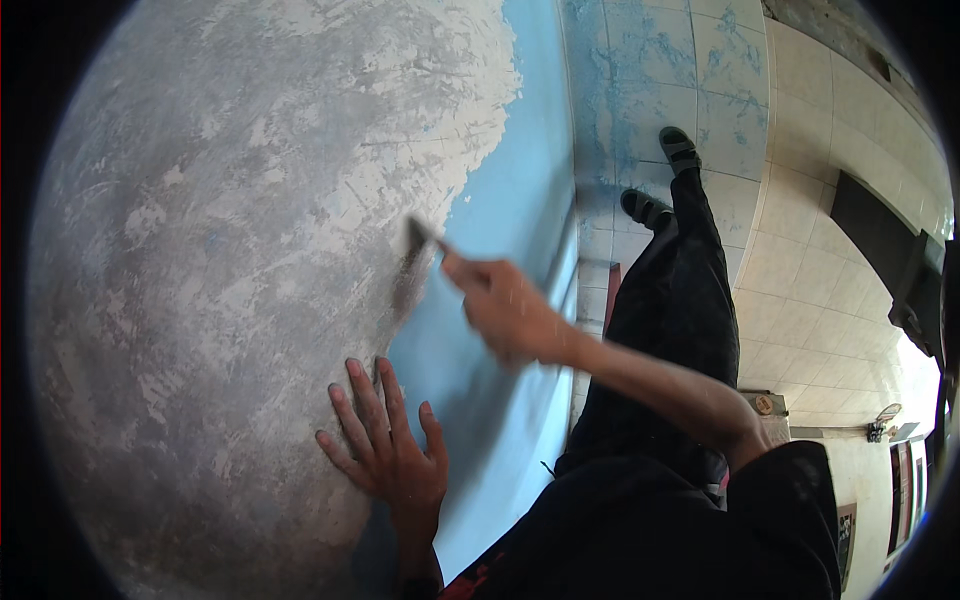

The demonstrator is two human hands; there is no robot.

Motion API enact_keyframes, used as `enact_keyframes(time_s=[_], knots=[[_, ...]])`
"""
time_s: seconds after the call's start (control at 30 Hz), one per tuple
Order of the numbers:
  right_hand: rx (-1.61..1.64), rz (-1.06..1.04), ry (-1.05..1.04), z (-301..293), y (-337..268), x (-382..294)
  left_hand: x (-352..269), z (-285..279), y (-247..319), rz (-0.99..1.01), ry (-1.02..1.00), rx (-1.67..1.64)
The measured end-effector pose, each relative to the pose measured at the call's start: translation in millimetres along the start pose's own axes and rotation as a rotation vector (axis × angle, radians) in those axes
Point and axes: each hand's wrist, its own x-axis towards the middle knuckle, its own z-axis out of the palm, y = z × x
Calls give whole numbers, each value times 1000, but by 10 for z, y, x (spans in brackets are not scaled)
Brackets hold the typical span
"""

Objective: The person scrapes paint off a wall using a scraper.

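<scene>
My right hand (514,307) grips a scraper (420,232) by its handle; the blade is blurred and lies at the wall, by the ragged edge between bare surface and paint. Grey, patchy plaster (225,247) shows across the wall's wide scraped part. Light blue paint (517,202) covers the band nearer the floor. Lower in the picture, my left hand (394,442) rests with spread fingers on the grey plaster beside the blue edge, holding nothing.
Blue paint flakes and dust lie on the tiled floor (652,75) along the wall. My sandalled feet (679,150) stand on these tiles. A dark object (877,232) is at the right, over paler tiles. A reddish strip (613,296) shows beside my leg.
</scene>
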Motion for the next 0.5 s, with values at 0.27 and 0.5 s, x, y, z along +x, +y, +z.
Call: enact_keyframes(time_s=[0.27,0.5], knots=[[84,33,-62,31,88,-25,12,28,15,-19,-4,-11],[37,25,-40,36,192,-3,11,-11,31,-31,1,-55]])
